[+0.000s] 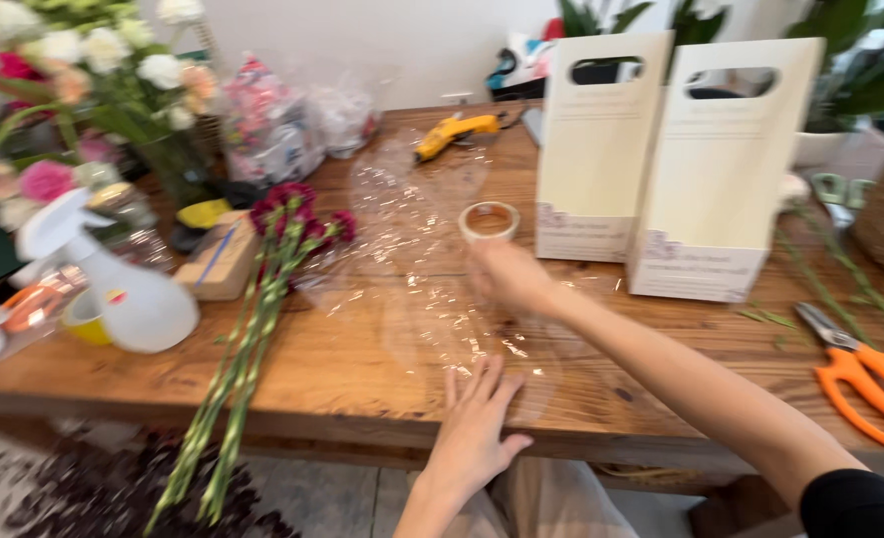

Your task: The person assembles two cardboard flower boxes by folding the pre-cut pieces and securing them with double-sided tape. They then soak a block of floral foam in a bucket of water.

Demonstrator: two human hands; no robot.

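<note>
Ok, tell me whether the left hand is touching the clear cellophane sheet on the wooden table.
Touching. The head view shows the left hand pressed flat, fingers spread, on the clear cellophane sheet near the table's front edge.

The left hand [477, 423] is laid flat, palm down, with the fingers spread and pointed away from the body; its bare forearm is seen rising from the lower edge of the view. The right hand [506, 274] is stretched further forward and blurred, so its fingers cannot be made out. Its arm is extended diagonally, with a dark sleeve at the elbow.
</note>
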